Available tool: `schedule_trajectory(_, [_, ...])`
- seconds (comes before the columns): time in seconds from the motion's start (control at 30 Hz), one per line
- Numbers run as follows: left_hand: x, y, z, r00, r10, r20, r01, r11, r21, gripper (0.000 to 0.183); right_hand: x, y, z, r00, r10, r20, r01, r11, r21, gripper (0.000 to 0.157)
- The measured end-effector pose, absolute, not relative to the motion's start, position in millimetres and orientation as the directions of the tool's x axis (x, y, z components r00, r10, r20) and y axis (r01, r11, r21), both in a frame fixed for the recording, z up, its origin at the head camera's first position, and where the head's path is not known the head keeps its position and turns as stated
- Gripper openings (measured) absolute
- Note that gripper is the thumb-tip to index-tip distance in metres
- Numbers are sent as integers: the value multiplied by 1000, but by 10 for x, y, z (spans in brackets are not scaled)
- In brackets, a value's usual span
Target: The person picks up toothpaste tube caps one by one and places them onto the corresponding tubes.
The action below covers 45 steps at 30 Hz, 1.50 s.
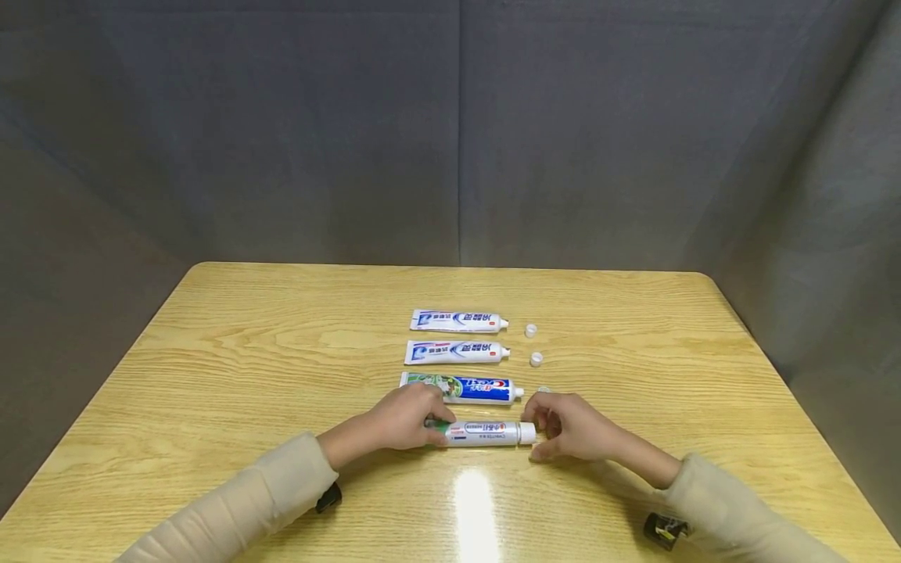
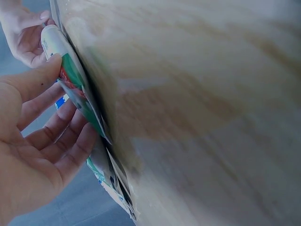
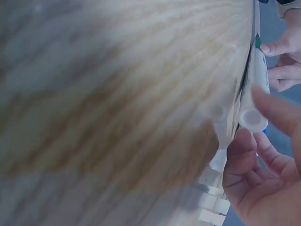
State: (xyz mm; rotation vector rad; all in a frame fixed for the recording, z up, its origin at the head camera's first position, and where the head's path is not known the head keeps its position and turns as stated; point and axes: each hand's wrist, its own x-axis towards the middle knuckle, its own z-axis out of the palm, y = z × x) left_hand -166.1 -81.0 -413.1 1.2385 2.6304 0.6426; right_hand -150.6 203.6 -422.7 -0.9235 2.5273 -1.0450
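Note:
My left hand (image 1: 415,416) holds a white and green toothpaste tube (image 1: 486,434) near its flat tail end. In the left wrist view, the thumb lies on top of the tube and the fingers reach along its side. A white cap (image 1: 527,433) is on the tube's right end. Around that cap my right hand (image 1: 573,426) has its thumb and fingers spread apart, fingertips close beside it. The right wrist view shows the cap's round end (image 3: 253,120) between thumb and forefinger. Just behind lies a blue and green toothpaste tube (image 1: 486,389) with a bare nozzle, partly covered by the left hand.
Farther back lie two white and blue toothpaste tubes (image 1: 456,353), also uncapped. Beside their nozzles stand two loose white caps (image 1: 536,359). Another cap (image 1: 544,389) shows partly behind the right hand. The wooden table (image 1: 281,344) meets a grey curtain (image 1: 317,156) at the back.

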Motion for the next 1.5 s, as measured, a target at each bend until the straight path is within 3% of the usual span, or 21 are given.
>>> schedule_trajectory(0.5, [-1655,-806,-4128,-641,766,37,697,561,447,30,-1478,2040,-4219,-771,-637,-4,-442,539,-717,13])
schedule_trajectory(1.1, [-1611,-762,-4148,-606,795,30,761,568,315,26,-1474,2056,-4248,-759,-651,-14,-441,530,-724,16])
schedule_trajectory(1.5, [-1629,-749,-4108,-637,766,88,720,550,424,32,-1466,2107,-4222,-781,-623,-42,-354,497,-792,18])
